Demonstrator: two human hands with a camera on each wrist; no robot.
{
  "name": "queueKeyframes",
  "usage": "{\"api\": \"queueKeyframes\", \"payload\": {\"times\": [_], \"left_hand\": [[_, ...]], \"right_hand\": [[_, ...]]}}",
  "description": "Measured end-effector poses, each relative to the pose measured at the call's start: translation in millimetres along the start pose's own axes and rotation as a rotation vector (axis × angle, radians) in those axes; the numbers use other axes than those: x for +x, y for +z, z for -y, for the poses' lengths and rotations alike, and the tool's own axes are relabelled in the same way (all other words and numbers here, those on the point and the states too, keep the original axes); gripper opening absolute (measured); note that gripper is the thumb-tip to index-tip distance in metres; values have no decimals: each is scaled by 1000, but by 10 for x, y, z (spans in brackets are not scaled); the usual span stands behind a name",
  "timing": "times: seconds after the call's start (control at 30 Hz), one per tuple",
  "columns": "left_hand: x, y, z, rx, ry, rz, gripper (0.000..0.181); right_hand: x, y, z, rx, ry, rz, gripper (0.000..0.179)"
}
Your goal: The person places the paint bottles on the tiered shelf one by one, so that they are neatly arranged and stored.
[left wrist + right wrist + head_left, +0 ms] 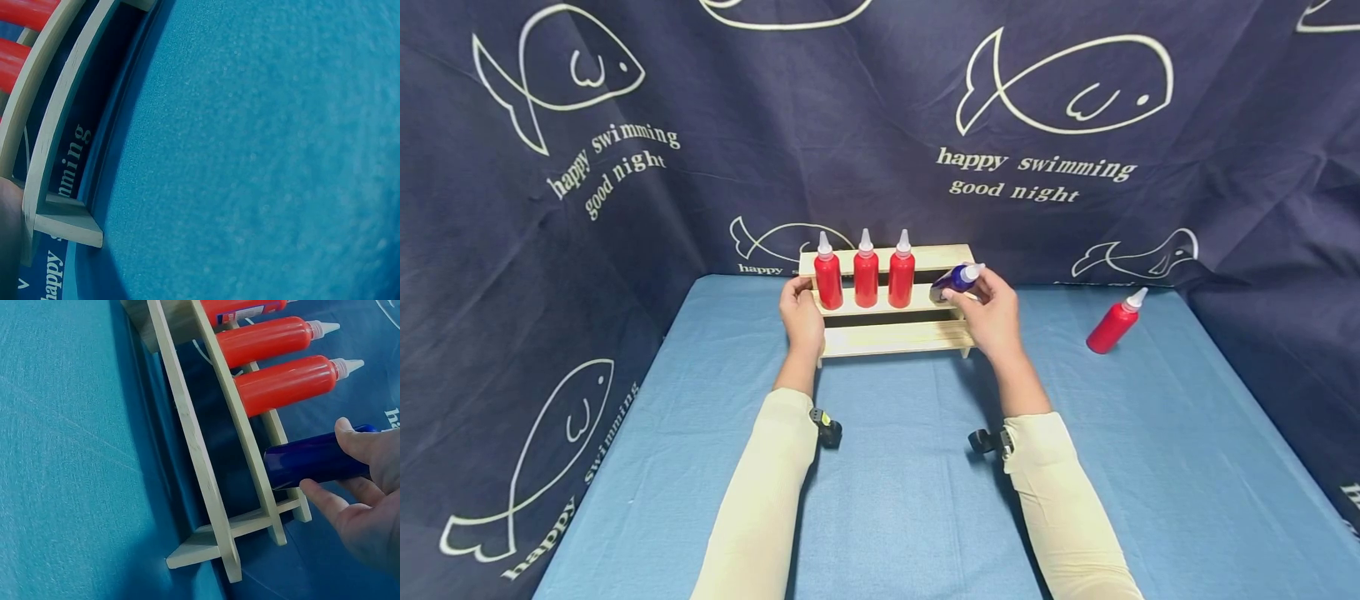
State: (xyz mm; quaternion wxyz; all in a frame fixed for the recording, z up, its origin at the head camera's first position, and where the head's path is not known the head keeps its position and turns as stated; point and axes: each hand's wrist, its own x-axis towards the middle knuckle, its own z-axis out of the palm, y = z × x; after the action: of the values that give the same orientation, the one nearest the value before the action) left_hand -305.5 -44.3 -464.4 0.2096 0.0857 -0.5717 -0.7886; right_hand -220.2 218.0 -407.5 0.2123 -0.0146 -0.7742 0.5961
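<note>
A three-tier wooden rack (898, 339) stands on the table, several squeeze bottles on its middle tier. Three are red bottles (866, 279) with clear pointed caps, upright toward the left. My right hand (997, 317) pinches a dark blue squeeze bottle (312, 461) between thumb and fingers at the tier's right end. This bottle leans right, its base at the middle tier. At the rack's left end, my left hand (802, 317) holds the side by the middle tier. Only a sliver of that hand shows in the left wrist view, beside the rack's end (69, 226).
Another red bottle (1112, 325) stands on the blue tablecloth (902, 500) to the right of the rack. Dark blue fabric (880, 125) with fish drawings hangs behind the table and at both sides.
</note>
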Motion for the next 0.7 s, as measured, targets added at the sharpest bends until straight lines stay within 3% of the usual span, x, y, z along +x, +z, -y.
{"api": "queueKeyframes", "payload": {"times": [0.2,0.37,0.7], "left_hand": [[-10,-6,-1,37,6,8,26],[-46,-19,15,51,-9,8,27],[-14,-19,2,57,0,-1,27]], "right_hand": [[-51,-19,20,-186,-6,28,38],[-80,0,48,-295,7,54,39],[109,10,122,-374,5,113,45]]}}
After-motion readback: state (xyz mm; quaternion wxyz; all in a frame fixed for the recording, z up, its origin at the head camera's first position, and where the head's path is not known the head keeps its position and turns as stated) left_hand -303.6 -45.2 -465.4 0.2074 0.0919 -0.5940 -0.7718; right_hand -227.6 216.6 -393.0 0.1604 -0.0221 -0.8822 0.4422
